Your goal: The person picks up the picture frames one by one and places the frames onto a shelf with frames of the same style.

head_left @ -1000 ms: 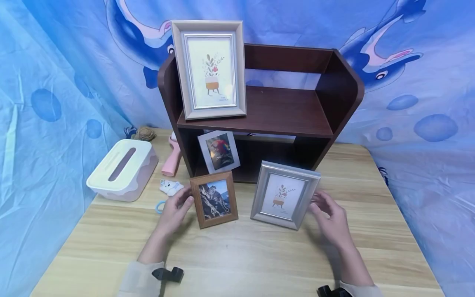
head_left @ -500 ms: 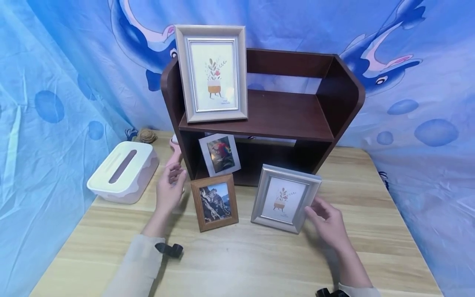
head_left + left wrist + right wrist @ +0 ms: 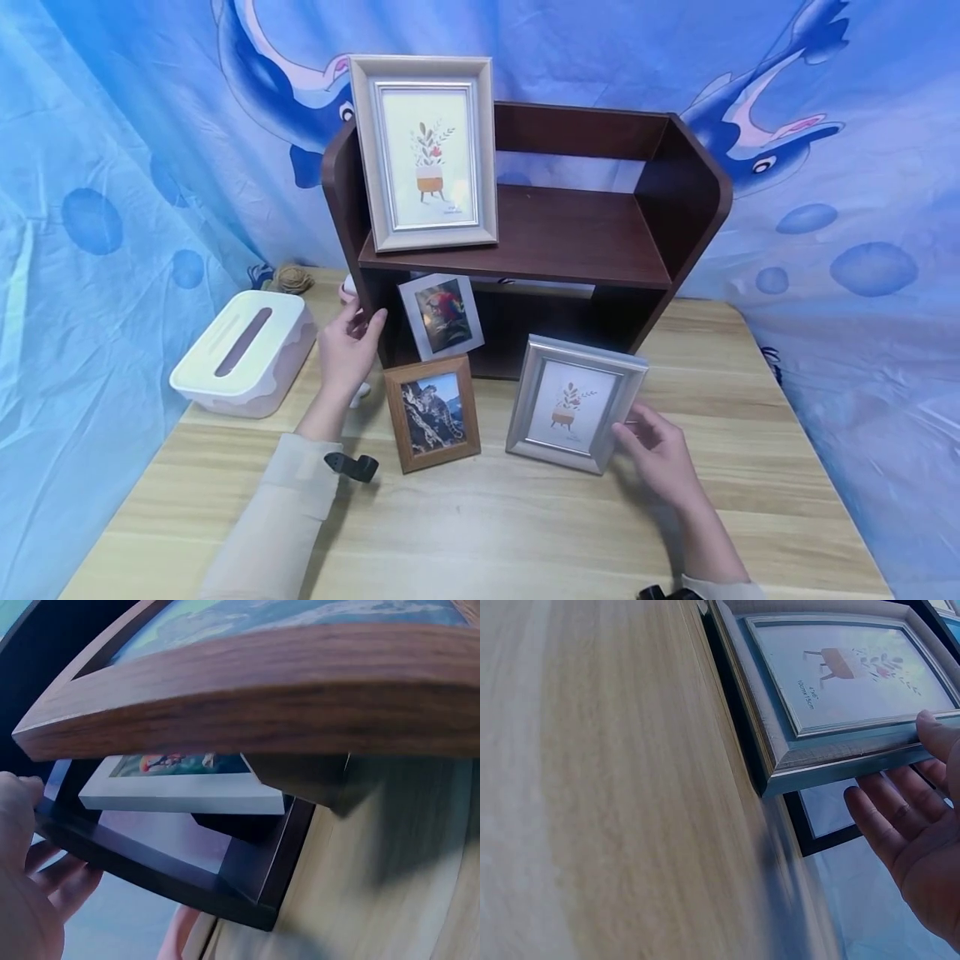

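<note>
My left hand [image 3: 347, 354] is at the left side panel of a dark brown desktop bookshelf [image 3: 585, 229]. In the left wrist view, its thumb and fingers [image 3: 71, 881] lie either side of the panel's edge. My right hand [image 3: 660, 454] holds the right edge of a silver picture frame [image 3: 525, 400] standing tilted back on the table. Its thumb lies at the frame's front, the other fingers behind. A wooden picture frame [image 3: 468, 408] with a leopard photo stands left of it. Behind, a white picture frame [image 3: 477, 329] with a parrot photo stands at the lower shelf.
A large champagne-coloured picture frame [image 3: 483, 167] leans on the upper shelf's left. On the wooden table [image 3: 480, 533], a white tissue box [image 3: 210, 350] stands left, with a twine ball [image 3: 292, 279] behind it. A pink-handled tool [image 3: 348, 287] is mostly hidden behind my left hand.
My left hand has left the wooden frame's edge and moved up and away to the bookshelf's side. My right hand has closed in on the silver frame, its thumb now at the front edge.
</note>
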